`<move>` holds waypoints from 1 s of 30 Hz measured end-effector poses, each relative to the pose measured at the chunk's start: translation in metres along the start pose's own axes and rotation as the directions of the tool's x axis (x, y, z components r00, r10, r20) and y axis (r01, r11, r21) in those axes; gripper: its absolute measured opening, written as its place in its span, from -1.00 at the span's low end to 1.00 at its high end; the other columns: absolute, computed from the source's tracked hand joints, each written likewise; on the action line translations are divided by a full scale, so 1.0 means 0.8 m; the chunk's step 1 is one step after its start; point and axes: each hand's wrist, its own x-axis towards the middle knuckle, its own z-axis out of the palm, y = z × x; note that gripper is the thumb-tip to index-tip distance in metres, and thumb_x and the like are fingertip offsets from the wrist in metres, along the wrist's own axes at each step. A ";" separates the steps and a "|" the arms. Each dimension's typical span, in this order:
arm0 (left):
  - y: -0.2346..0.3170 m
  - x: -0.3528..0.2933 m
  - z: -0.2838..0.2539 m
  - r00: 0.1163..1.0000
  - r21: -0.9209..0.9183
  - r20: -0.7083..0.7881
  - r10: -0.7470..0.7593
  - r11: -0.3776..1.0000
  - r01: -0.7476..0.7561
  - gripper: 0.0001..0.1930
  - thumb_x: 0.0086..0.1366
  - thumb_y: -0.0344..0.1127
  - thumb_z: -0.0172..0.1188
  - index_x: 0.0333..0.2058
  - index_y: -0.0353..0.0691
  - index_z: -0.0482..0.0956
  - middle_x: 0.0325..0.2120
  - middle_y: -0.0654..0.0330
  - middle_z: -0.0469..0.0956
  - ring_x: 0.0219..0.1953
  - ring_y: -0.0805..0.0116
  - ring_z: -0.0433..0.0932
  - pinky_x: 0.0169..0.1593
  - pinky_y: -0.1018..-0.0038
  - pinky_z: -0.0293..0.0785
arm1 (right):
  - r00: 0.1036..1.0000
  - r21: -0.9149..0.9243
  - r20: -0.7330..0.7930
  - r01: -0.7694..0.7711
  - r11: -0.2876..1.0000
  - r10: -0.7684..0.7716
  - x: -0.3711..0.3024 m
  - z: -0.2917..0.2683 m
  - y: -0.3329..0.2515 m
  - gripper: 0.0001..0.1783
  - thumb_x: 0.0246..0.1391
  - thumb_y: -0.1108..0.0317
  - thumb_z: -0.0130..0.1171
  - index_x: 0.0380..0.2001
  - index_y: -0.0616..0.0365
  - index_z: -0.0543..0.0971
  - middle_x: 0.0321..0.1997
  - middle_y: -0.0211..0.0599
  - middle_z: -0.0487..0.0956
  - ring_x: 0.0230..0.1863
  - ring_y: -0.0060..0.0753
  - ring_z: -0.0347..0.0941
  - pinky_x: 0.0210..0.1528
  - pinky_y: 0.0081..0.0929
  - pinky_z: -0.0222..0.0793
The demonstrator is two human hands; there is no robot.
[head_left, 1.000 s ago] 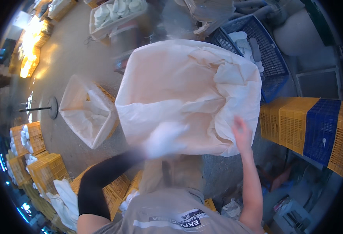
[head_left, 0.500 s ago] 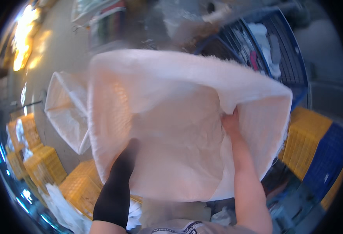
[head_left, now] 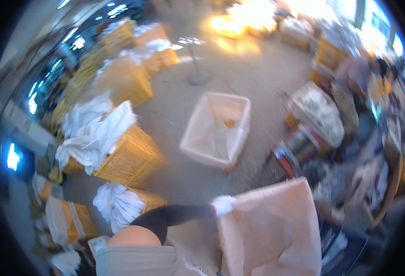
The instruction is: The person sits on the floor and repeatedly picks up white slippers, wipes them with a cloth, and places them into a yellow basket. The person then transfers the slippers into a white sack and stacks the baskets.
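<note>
A large basket with a white cloth liner [head_left: 280, 221] stands or hangs in front of me at the lower right. Its liner folds over the rim, and the inside shows pale and bare. My left hand [head_left: 223, 205], in a white glove below a black sleeve, is closed on the basket's upper left corner. My right hand is out of the picture. Farther ahead on the floor sits another white-lined basket [head_left: 197, 133], with a small yellowish patch showing inside it.
Yellow crates [head_left: 131, 154] with white cloth [head_left: 94, 133] and white bundled pieces [head_left: 117, 204] line the left. A thin stand [head_left: 194, 64] rises from the floor ahead. At the right a person [head_left: 349, 87] bends beside a basket of white pieces [head_left: 319, 112], near a red-ended object [head_left: 285, 163].
My view has swung left. The large basket now lies lower right; my left hand has gone from inside it to its corner. My right hand has left the picture.
</note>
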 end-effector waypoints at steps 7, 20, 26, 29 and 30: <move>-0.150 0.026 -0.139 0.998 -0.100 -0.069 0.004 0.995 -0.011 -0.74 0.13 -0.23 0.15 -0.29 -0.15 0.74 -0.33 -0.13 0.69 -0.23 -0.18 0.67 -0.10 0.02 0.57 | 0.954 -0.002 0.039 0.297 0.955 -0.297 -0.043 0.121 -0.153 -0.21 0.20 0.10 0.36 0.22 0.60 0.37 0.14 0.17 0.54 0.04 0.02 0.52 0.04 -0.09 0.52; -0.366 0.223 -0.850 0.477 -0.178 -0.879 0.017 0.916 -0.361 -0.30 0.30 -0.05 0.30 0.27 -0.42 0.40 0.17 -0.26 0.49 0.26 -0.19 0.42 0.35 0.15 0.30 | 0.771 0.721 0.633 -0.618 0.313 0.065 -0.128 0.727 -0.774 -0.22 0.34 -0.05 0.11 0.39 0.31 0.26 0.38 0.07 0.42 0.36 0.19 0.36 0.39 0.31 0.28; -0.539 0.053 -0.606 0.795 -0.684 -0.301 -0.526 0.700 0.204 -0.07 0.29 0.05 0.37 0.44 -0.33 0.15 0.36 -0.20 0.31 0.46 -0.07 0.22 0.49 0.22 0.08 | 0.666 0.625 0.746 -0.700 0.346 -0.003 -0.221 0.995 -0.905 -0.38 0.42 0.13 -0.07 0.40 0.25 0.25 0.42 0.04 0.38 0.42 0.15 0.31 0.41 0.26 0.31; -0.580 0.038 -0.483 0.837 -0.931 0.079 -0.541 0.259 0.256 -0.21 0.32 -0.01 0.36 0.30 -0.45 0.25 0.14 -0.12 0.50 0.19 0.14 0.49 0.19 0.30 0.39 | 0.766 0.617 0.611 -0.619 0.486 0.200 -0.256 1.046 -0.881 -0.51 0.39 0.23 0.00 0.27 0.26 0.36 0.31 0.01 0.46 0.30 0.14 0.42 0.35 0.23 0.38; -0.585 0.045 -0.459 0.878 -0.985 0.110 -0.466 0.064 0.158 -0.22 0.32 -0.03 0.36 0.28 -0.46 0.25 0.07 -0.09 0.55 0.10 0.18 0.56 0.12 0.33 0.45 | 0.755 0.621 0.611 -0.644 0.447 0.238 -0.263 1.050 -0.876 -0.52 0.38 0.29 0.03 0.28 0.24 0.35 0.31 -0.01 0.47 0.31 0.13 0.42 0.33 0.24 0.40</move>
